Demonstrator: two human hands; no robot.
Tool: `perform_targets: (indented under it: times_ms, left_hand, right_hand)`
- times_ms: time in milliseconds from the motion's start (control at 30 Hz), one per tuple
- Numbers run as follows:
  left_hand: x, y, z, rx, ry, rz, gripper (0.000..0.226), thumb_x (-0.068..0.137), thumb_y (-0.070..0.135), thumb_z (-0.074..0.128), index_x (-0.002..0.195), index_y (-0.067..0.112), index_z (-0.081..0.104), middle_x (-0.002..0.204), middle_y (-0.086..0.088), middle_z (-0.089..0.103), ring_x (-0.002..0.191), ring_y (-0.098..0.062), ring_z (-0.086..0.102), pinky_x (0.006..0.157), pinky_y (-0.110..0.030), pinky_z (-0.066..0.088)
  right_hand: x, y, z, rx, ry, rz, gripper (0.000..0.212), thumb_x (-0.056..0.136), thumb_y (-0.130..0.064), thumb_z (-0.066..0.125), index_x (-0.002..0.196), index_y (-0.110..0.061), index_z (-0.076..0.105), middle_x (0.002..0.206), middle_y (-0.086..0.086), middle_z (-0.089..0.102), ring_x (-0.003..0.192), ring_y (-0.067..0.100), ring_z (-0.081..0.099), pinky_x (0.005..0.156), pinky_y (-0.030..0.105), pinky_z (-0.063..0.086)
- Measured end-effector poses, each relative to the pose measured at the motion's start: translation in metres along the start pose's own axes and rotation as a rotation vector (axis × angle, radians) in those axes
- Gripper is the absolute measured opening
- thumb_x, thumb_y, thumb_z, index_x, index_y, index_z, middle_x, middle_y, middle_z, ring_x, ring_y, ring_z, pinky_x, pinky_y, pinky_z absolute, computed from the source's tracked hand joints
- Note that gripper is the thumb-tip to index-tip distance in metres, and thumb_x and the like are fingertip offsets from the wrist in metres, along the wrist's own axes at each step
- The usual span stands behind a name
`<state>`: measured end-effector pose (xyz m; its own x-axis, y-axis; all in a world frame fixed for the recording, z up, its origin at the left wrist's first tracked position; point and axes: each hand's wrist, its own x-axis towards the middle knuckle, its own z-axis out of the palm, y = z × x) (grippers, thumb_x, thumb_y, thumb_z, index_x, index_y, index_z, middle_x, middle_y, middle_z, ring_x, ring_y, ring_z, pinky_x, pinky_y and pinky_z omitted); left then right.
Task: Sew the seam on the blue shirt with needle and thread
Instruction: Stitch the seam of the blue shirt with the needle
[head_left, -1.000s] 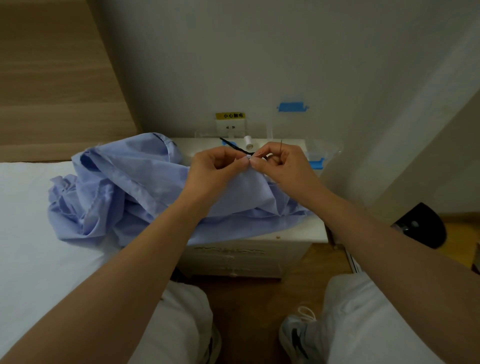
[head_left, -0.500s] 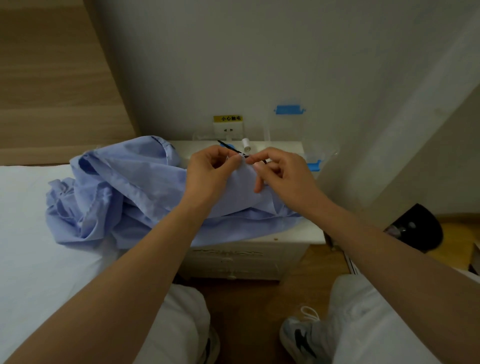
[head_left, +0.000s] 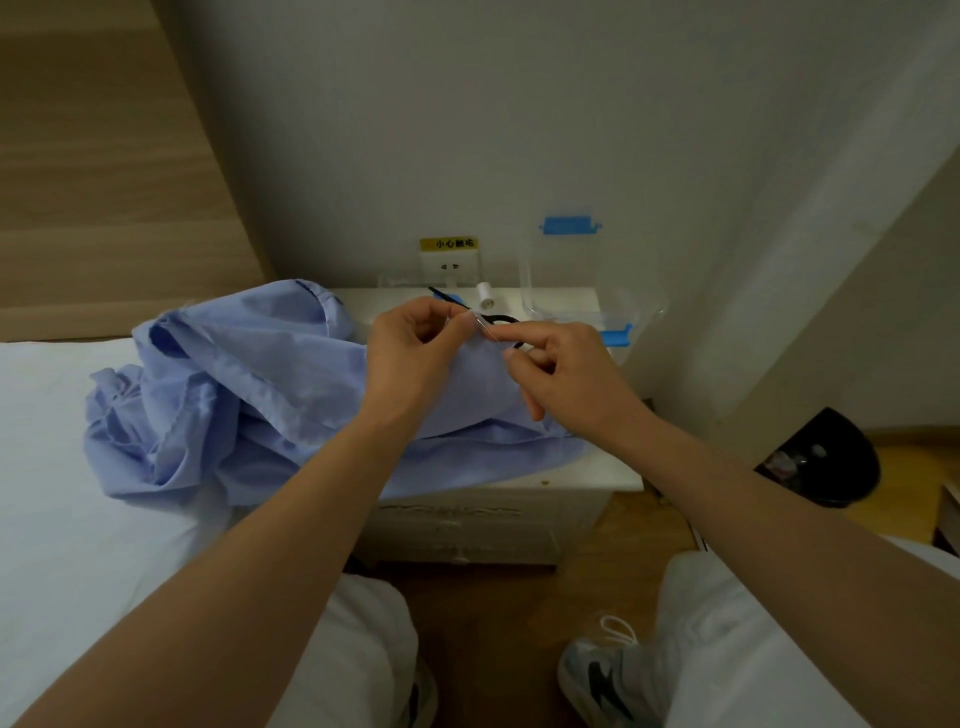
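The blue shirt (head_left: 249, 395) lies crumpled across the white nightstand (head_left: 587, 470) and the bed edge. My left hand (head_left: 415, 353) pinches a raised fold of the shirt's edge near the middle of the nightstand. My right hand (head_left: 563, 374) is just to the right of it and pinches a thin needle (head_left: 491, 332) that slants up-left to the fabric at my left fingertips. The thread is too fine to make out.
Black-handled scissors (head_left: 501, 319) and a white thread spool (head_left: 485, 295) lie on the nightstand behind my hands. A clear box with blue clips (head_left: 592, 312) stands at the back right. The white bed (head_left: 62, 509) is at left, a black bin (head_left: 826, 460) on the floor at right.
My right hand has moved from the fold out to the right and down, drawing the needle away from my left fingertips. My left hand keeps its pinch on the fabric.
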<state>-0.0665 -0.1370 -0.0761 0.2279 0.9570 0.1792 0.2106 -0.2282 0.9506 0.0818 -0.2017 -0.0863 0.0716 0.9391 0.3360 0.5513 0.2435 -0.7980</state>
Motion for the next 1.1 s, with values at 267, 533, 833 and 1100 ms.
perform_targets:
  times_ms: [267,533,833,1100]
  left_hand:
    - [0.001,-0.002,-0.001,0.065,0.0,0.086,0.008,0.089,0.021,0.066,0.085,0.015,0.069,0.074,0.005,0.069,0.067,0.0,0.062,0.06,-0.009,0.043]
    - [0.001,-0.008,-0.001,0.197,0.033,0.212,0.004,0.089,0.02,0.066,0.089,0.017,0.067,0.081,0.009,0.068,0.079,-0.004,0.065,0.069,-0.009,0.046]
    - [0.0,-0.004,-0.001,0.264,0.069,0.274,0.008,0.089,0.017,0.066,0.084,0.022,0.064,0.077,0.021,0.062,0.077,0.01,0.06,0.071,-0.006,0.045]
    - [0.0,-0.009,-0.002,0.336,0.023,0.35,0.005,0.092,0.023,0.063,0.089,0.023,0.067,0.082,0.012,0.066,0.082,-0.005,0.063,0.076,-0.025,0.053]
  right_hand:
    - [0.001,-0.004,-0.001,0.023,-0.003,0.052,0.031,0.096,-0.004,0.051,0.122,-0.015,0.064,0.043,0.006,0.051,0.039,0.009,0.049,0.052,0.02,0.05]
    - [0.001,-0.005,0.001,0.058,-0.001,0.063,0.025,0.098,-0.006,0.051,0.118,-0.009,0.065,0.042,0.004,0.05,0.038,0.007,0.05,0.051,0.015,0.044]
    - [0.004,-0.009,0.004,0.111,0.012,0.102,0.019,0.098,-0.008,0.05,0.11,-0.006,0.065,0.043,0.003,0.054,0.04,0.008,0.05,0.053,0.015,0.043]
    - [0.011,-0.015,0.003,0.233,0.022,0.215,0.014,0.098,-0.015,0.053,0.094,-0.002,0.052,0.05,0.006,0.057,0.04,0.003,0.048,0.051,0.012,0.039]
